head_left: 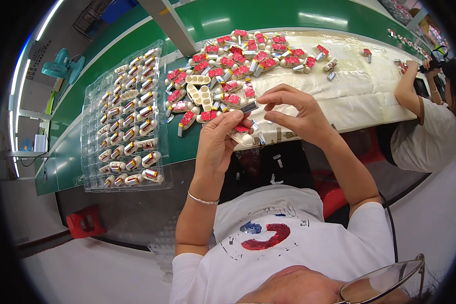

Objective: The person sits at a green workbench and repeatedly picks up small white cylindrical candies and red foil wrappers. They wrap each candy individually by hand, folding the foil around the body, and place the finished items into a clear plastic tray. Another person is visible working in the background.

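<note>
My left hand (221,134) is closed around a cream rounded plastic piece with a red label (242,137). A small dark rectangular block (249,107) sticks up past its thumb and fingertips. Close by on the right, my right hand (300,115) has its thumb and forefinger apart, the fingers curved, and I see nothing held in it. Beyond both hands lies a loose heap of similar cream pieces with red labels (231,86), many with silver and yellow ends. Several cream pieces with oval hollows (200,95) lie at the heap's left side.
At left, a clear plastic tray (90,109) holds rows of cream pieces on the green table (61,167). A plastic-covered cream cloth (349,81) lies under the heap. A metal post (173,28) rises behind. Another person (425,126) works at right; a red stool (86,222) stands lower left.
</note>
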Motion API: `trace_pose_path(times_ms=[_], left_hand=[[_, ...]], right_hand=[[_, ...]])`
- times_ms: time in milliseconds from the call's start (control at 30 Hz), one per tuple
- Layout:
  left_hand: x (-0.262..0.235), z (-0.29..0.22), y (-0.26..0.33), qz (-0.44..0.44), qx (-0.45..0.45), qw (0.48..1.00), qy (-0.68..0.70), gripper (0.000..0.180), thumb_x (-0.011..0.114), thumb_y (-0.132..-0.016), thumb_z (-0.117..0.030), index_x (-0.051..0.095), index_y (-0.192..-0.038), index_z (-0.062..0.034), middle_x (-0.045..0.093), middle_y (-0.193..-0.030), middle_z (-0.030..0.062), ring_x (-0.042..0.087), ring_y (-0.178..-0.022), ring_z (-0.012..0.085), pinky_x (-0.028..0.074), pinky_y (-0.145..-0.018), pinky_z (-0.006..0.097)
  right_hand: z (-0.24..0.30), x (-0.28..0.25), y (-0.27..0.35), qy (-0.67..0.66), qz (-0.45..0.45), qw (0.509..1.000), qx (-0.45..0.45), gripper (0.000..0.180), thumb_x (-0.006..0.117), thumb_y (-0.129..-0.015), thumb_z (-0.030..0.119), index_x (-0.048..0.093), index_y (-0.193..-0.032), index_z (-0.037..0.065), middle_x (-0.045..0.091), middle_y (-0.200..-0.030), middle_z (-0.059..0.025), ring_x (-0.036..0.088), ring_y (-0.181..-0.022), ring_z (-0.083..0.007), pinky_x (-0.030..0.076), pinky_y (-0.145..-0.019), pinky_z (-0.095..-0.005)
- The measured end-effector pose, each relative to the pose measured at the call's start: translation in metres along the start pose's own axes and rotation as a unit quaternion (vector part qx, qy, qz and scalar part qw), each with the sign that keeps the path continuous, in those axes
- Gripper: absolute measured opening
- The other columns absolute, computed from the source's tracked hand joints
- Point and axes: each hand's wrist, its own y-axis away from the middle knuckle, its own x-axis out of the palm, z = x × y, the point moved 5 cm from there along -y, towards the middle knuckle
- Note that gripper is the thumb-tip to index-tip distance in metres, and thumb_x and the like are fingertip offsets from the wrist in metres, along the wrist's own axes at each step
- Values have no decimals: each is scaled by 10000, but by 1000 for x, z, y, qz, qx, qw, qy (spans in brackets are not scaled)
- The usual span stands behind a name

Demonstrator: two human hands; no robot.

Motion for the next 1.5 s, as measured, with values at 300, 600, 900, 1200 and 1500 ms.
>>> trace_pose_path(times_ms=[300,600,900,1200,1500], left_hand=[[20,-2,7,37,-31,998,36,172,634,-906,-140,655,-994,6,684,-861,90,666,-750,142,574,-655,277],[24,3,8,43,-36,994,96,218,629,-932,-216,616,-1048,-32,629,-937,62,617,-703,116,526,-592,243],[22,-5,10,61,37,987,143,447,634,-937,-203,469,-1320,-42,598,-1121,100,652,-897,154,569,-700,253],[20,-10,21,-15,104,994,-27,378,617,-920,-37,538,-1289,-12,637,-1160,140,670,-1016,205,572,-828,266],[38,-19,34,-44,308,878,-363,427,597,-887,76,551,-1302,-12,549,-1311,148,646,-1053,171,551,-881,282]], right_hand=[[7,20,-2,-127,-24,989,-77,328,757,-815,118,672,-1116,19,671,-1078,-102,612,-1046,-176,466,-941,-305],[5,26,-5,-214,-78,973,-34,274,719,-857,103,657,-1106,5,704,-999,-63,651,-954,-126,523,-849,-278],[5,30,-12,-250,-104,962,28,252,668,-898,86,642,-1136,9,676,-1073,-85,661,-938,-136,533,-814,-256],[14,30,-11,-130,-100,986,-26,271,677,-864,26,631,-1130,2,667,-1028,-72,657,-932,-147,537,-844,-268],[6,35,-9,-277,-140,949,52,279,697,-877,77,627,-1137,5,678,-980,-47,648,-911,-107,539,-821,-273]])
